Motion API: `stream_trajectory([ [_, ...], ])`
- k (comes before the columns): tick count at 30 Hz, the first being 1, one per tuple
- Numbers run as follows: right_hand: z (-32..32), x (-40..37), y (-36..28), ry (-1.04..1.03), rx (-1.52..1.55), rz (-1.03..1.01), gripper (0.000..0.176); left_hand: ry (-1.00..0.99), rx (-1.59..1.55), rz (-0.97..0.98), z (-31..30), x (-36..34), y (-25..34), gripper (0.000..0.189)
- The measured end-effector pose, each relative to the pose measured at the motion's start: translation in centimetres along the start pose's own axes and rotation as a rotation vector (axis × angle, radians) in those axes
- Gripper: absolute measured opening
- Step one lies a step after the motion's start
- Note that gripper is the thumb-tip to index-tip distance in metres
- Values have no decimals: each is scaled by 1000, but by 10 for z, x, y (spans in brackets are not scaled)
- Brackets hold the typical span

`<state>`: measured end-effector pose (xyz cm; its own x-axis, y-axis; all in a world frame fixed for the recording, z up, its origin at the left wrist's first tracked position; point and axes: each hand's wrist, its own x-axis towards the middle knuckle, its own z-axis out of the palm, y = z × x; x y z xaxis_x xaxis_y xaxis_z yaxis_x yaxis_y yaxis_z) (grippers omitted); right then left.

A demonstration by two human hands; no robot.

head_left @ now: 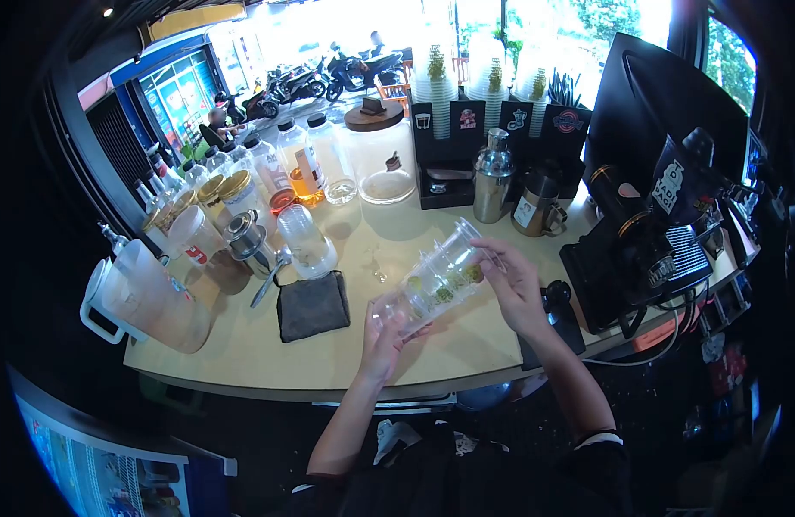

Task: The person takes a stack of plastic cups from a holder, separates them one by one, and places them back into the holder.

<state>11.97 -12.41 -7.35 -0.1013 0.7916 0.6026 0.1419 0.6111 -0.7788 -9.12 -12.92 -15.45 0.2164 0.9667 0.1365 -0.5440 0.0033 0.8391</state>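
Observation:
A short stack of clear plastic cups (445, 280) with green print is held tilted above the counter, its upper end pointing away to the right. My left hand (387, 332) is closed round the lower end of the stack. At the upper right end, my right hand (511, 280) has its fingers closed on the rim area. A folded dark cloth (313, 308) lies on the counter to the left of my left hand. Behind the cloth stands a clear ribbed container (306, 241).
Pitchers (156, 297), jars and bottles (264, 168) crowd the counter's left side. A lidded glass jar (380, 164), a steel shaker (493, 181) and a metal pitcher (537, 207) stand behind. The coffee machine (617, 267) is at right.

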Motion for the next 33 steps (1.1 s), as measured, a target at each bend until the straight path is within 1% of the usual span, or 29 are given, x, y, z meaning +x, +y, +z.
stream_trajectory([
  [1,1,-2,-1,7,36,13,31,-40,118,101,-1,-1,1,53],
  [2,2,-4,-1,13,73,26,28,-40,118,101,-4,0,0,53],
  [4,4,-6,-5,5,95,38,28,-113,409,312,-10,3,-1,59],
  [6,2,-7,-8,-2,116,50,28,-154,374,336,-8,2,2,62],
  [8,1,-6,-9,7,224,129,30,-192,340,361,-8,1,5,65],
  [10,-2,-6,-8,-1,251,168,31,-233,451,411,-11,1,8,69],
  [11,-3,-6,-8,-8,279,207,33,-233,451,411,-11,1,9,69],
  [14,1,-7,-14,-36,271,199,33,-233,457,429,-10,0,12,70],
  [17,4,-7,-18,-21,281,217,33,-230,426,404,-9,-2,12,68],
  [20,-1,-5,-17,35,283,210,33,-197,368,363,-13,-3,11,67],
  [22,-9,0,-20,58,267,198,33,-122,212,281,-26,0,10,67],
  [24,-12,3,-23,85,251,186,33,-123,227,259,-28,0,9,68],
  [26,-9,3,-25,65,270,260,32,-125,244,236,-22,-3,11,71],
  [28,-6,3,-26,64,279,275,32,-154,347,342,-5,-7,18,67],
  [29,-5,3,-26,63,288,289,32,-154,347,344,-4,-6,18,67],
  [31,-4,2,-26,55,293,285,30,-107,407,304,-5,-5,18,58],
  [32,-3,1,-26,47,298,283,28,-106,407,303,-7,-3,17,58],
  [33,-3,1,-26,47,298,284,28,-90,364,271,-9,-1,15,52],
])
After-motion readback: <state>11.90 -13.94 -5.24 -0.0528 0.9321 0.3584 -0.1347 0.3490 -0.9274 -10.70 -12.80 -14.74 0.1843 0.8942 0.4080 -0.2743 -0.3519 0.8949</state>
